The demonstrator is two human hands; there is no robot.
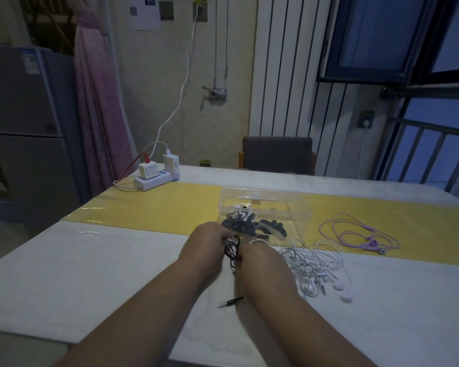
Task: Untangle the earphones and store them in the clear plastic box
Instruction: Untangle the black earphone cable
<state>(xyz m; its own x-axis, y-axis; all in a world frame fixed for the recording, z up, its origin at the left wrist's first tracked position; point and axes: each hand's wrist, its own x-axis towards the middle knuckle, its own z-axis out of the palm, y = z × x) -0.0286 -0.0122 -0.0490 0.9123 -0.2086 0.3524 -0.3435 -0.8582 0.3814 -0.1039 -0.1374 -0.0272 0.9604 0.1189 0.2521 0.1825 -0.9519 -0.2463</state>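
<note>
Forearms enter over the near edge of the worktop; left hand (207,243) and right hand (257,260) meet mid-worktop, each grip pinched shut on the bunched black earphones (232,250), whose jack plug (230,302) trails free on the worktop towards the near edge. Step in hand, judged: coiling or freeing the black set. Next it needs lifting into the clear plastic box (297,205) just behind; white earphones (313,263) remain tangled to the right, purple earphones (361,234) beyond.

The cord (232,251) is partly hidden between left hand (206,247) and right hand (261,262) — contents of the box (297,207) too blurred to name.
</note>
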